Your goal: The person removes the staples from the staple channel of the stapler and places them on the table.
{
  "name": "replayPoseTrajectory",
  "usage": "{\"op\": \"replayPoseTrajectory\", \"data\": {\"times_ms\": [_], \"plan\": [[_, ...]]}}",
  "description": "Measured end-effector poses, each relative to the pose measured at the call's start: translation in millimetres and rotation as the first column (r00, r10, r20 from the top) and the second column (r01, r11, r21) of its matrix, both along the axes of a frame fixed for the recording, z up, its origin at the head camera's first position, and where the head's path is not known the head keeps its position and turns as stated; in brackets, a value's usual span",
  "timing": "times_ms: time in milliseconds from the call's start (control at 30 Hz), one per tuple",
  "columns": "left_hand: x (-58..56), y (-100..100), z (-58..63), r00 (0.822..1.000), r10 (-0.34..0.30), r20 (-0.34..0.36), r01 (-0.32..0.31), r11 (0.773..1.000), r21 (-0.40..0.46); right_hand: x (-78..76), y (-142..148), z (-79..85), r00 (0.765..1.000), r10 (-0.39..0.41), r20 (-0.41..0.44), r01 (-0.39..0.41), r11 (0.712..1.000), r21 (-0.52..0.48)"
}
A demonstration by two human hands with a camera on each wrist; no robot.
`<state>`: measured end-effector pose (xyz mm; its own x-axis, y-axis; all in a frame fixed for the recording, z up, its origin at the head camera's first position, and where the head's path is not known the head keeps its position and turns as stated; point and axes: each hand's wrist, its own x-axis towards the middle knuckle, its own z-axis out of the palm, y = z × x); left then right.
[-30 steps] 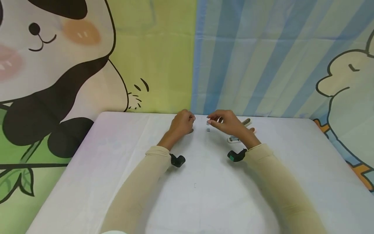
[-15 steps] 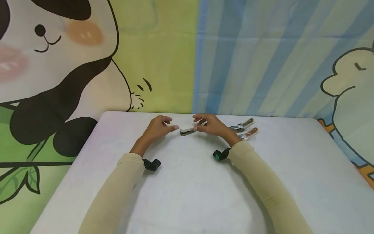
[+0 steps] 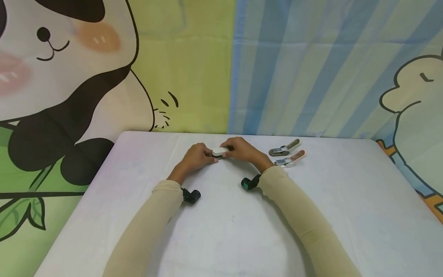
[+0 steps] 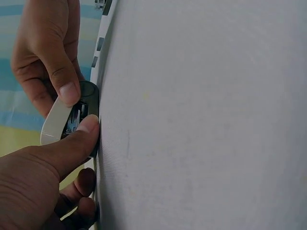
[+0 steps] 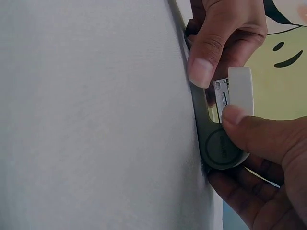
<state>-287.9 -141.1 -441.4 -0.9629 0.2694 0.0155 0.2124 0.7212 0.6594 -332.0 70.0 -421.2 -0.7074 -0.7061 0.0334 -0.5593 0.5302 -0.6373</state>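
Note:
A small stapler (image 3: 219,151) with a white top arm and a dark grey-green base lies between my hands near the table's far edge. My left hand (image 3: 196,157) pinches one end, its thumb over the base in the right wrist view. Around the rounded hinge end, my right hand (image 3: 242,149) grips it, thumb against the white arm (image 5: 241,88). The arm stands tilted away from the base (image 5: 204,115), so the metal magazine (image 5: 221,98) shows between them. Fingers partly cover both ends.
Two more small staplers, one grey (image 3: 284,148) and one pinkish (image 3: 290,158), lie spread apart to the right. Small dark rectangular pieces (image 4: 100,44) sit along the table edge in the left wrist view. A printed curtain (image 3: 301,77) hangs behind the table.
Both hands have shifted left from where they were a second ago. Half a second ago only the right hand touched the stapler; now the left hand has closed on its other end.

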Motion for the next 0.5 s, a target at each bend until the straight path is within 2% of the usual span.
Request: {"op": "replayPoseTrajectory", "data": {"times_ms": [133, 300, 400, 500], "plan": [[0.1, 0, -2.8, 0.999, 0.005, -0.032, -0.004, 0.999, 0.034, -0.4, 0, 1.9, 0.999, 0.026, -0.031, -0.025, 0.999, 0.041], [5.0, 3, -4.0, 0.998, 0.002, -0.068, 0.009, 0.987, 0.162, 4.2, 2, 5.0, 1.0, 0.005, -0.008, -0.005, 0.999, 0.034], [8.8, 7, -1.5, 0.999, -0.016, -0.05, 0.028, 0.972, 0.234, 8.4, 4, 7.2, 0.999, -0.013, 0.037, 0.013, 1.0, 0.004], [11.7, 10, 2.2, 0.999, -0.038, -0.003, 0.037, 0.965, 0.26, 13.1, 8, 9.4, 0.998, -0.003, 0.064, 0.003, 1.0, 0.0]]}}
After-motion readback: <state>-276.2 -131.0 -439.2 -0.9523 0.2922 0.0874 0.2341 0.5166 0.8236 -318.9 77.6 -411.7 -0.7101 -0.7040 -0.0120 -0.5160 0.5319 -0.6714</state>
